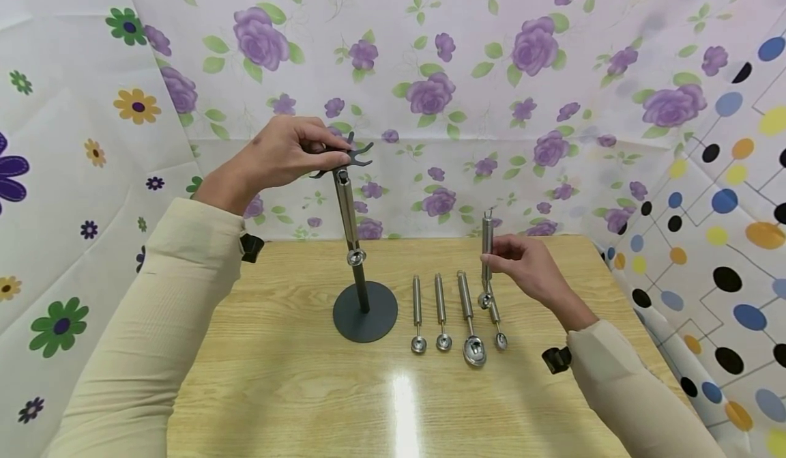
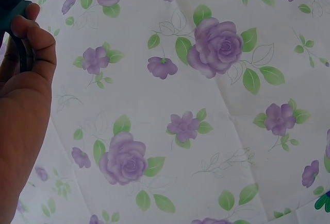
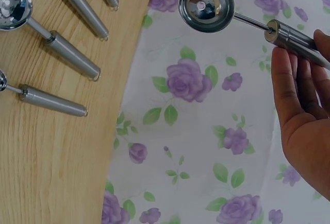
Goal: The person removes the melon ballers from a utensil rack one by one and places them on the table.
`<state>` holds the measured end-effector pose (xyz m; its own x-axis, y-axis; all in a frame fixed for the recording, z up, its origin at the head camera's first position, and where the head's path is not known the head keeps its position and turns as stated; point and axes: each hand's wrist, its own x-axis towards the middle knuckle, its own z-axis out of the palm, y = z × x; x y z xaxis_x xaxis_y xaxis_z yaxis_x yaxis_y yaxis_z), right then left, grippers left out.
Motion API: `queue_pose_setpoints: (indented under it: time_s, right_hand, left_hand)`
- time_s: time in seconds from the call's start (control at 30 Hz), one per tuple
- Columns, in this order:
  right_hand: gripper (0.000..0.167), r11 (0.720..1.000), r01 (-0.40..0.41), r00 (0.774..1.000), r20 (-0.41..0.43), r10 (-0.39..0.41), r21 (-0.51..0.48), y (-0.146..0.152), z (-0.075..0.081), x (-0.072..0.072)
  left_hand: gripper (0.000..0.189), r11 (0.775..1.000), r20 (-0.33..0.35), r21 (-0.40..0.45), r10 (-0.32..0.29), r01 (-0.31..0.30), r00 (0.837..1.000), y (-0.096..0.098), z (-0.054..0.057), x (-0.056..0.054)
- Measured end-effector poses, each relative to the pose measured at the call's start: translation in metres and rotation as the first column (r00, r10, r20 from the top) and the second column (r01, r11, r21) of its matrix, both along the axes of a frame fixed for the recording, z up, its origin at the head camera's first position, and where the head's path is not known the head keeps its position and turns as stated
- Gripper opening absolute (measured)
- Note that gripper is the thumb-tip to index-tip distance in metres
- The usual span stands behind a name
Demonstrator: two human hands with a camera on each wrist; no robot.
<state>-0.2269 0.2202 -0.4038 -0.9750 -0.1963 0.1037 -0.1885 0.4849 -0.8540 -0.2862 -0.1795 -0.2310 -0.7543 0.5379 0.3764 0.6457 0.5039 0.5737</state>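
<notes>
My left hand (image 1: 295, 151) pinches the hooked top of a dark metal stand (image 1: 365, 321) with a round base. From one of its hooks hangs a steel melon baller (image 1: 348, 216), bowl downward. In the left wrist view, only part of the dark top shows at the fingers. My right hand (image 1: 529, 267) grips another melon baller (image 1: 488, 239) by its handle, raised with the loop end up. Its round bowl (image 3: 206, 5) is plain in the right wrist view, with a small hole in the middle.
On the wooden table (image 1: 295, 390), right of the stand, lie two small round ballers (image 1: 418, 315) (image 1: 441, 311), a larger oval scoop (image 1: 474, 350) and a small oval one (image 1: 501, 340) partly behind the held baller. Flowered cloth (image 1: 430, 96) hangs behind.
</notes>
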Motion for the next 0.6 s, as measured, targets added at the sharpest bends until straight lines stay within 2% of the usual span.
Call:
queue_pose_setpoints:
  time_s: [0.6]
  right_hand:
    - [0.033,0.997,0.064,0.998,-0.004,-0.064,0.039,0.020,-0.019,0.002]
  left_hand:
    - [0.019,1.000,0.023,0.006,0.010,-0.011,1.000,0.001,0.001,0.001]
